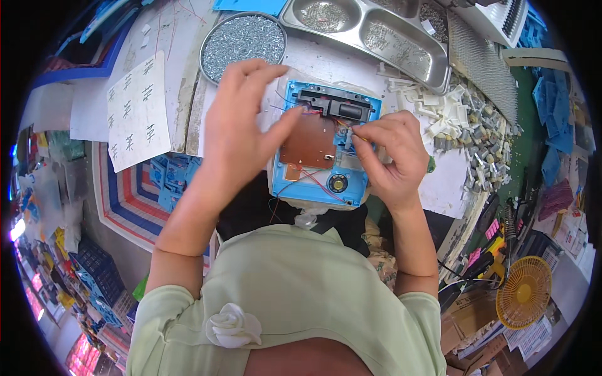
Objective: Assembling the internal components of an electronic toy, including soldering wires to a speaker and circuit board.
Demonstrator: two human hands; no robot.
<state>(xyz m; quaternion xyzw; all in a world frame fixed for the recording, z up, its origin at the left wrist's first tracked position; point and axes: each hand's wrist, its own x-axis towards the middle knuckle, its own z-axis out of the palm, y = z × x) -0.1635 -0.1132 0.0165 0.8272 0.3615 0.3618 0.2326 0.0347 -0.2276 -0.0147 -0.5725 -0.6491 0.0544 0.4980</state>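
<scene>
Right of the parts dish (201, 57), the uncovered blue casing (304, 190) held its board (307, 143) and speaker (338, 182); some wires (318, 182) were loose. The left hand (235, 122) spread loosely; the right hand (395, 153) pinched, its hold unclear.

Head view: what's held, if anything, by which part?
Right hand: thumb and forefinger nearly meet over the blue case; whether they pinch a small part can't be told. Left hand: open, thumb near the black module, no hold visible.
</scene>
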